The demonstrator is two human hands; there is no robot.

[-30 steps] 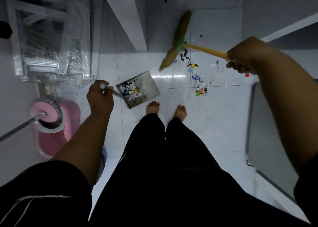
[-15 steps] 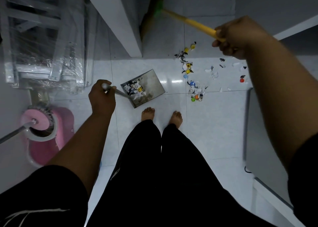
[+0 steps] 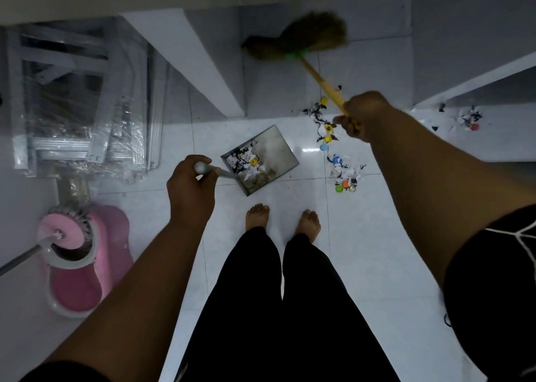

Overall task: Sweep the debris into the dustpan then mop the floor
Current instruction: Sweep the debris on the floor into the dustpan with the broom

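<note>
Nearest stood the person's bare feet (image 3: 282,222) on the white tiled floor (image 3: 362,251). To their left the mop (image 3: 62,233) sat unused in its pink bucket (image 3: 87,268).

Just ahead, the left hand (image 3: 190,184) curled round the grey handle of the dustpan (image 3: 278,149). The pan rested on the floor with some paper scraps and a yellow cap already in its back corner.

To its right, apart from its open edge, a line of debris (image 3: 345,173) ran away from the feet. A smaller patch (image 3: 467,119) lay well off to the right.

Beyond, the right hand (image 3: 362,115) gripped the yellow stick of the broom (image 3: 298,38), whose blurred head sat past the far end of the line.

Sweeping looked partly done and mopping not begun. The next stroke would likely need the bristles drawn back through the line towards the pan's mouth while the left hand held the pan steady.
</note>
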